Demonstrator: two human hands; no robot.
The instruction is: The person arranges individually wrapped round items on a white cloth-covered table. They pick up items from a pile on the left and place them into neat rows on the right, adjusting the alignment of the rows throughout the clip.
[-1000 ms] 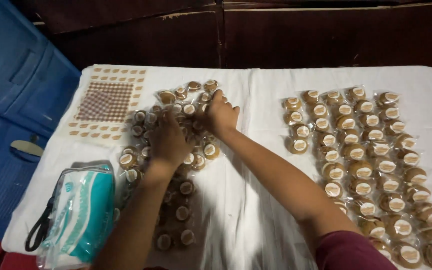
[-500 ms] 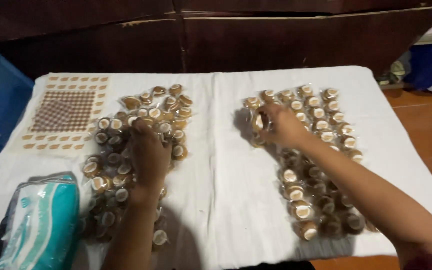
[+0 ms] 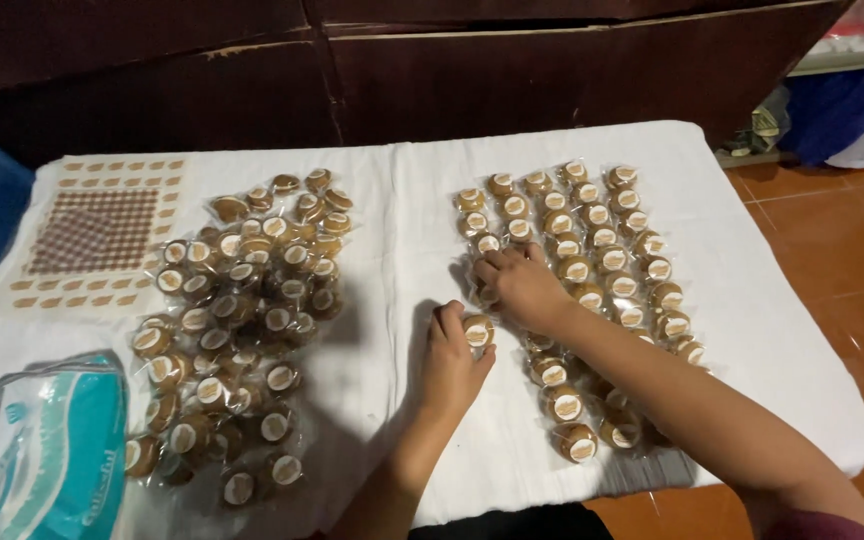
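Surface: a table [image 3: 752, 300] under a white cloth, with a brown patterned patch [image 3: 92, 230] at its far left corner.
Left hand [image 3: 449, 365]: lies on the cloth between the two groups of sweets; its grip pinches one wrapped sweet [image 3: 478, 331], a small round brown piece in clear film with a pale round label, at the near left edge of the right-hand group.
Right hand [image 3: 524, 285]: rests on the left edge of the arranged rows [image 3: 592, 270], fingers curled down onto the packets; whether its grip closes on any one of them cannot be told.
Arranged rows: wrapped sweets of the same kind set side by side in lines, running from the far edge of the table toward the person.
Loose heap [image 3: 237, 310]: the same sweets piled unevenly on the left half of the cloth, well apart from both hands.
Packet [image 3: 52, 450]: a teal and white soft plastic pack at the near left corner, just beside the heap.
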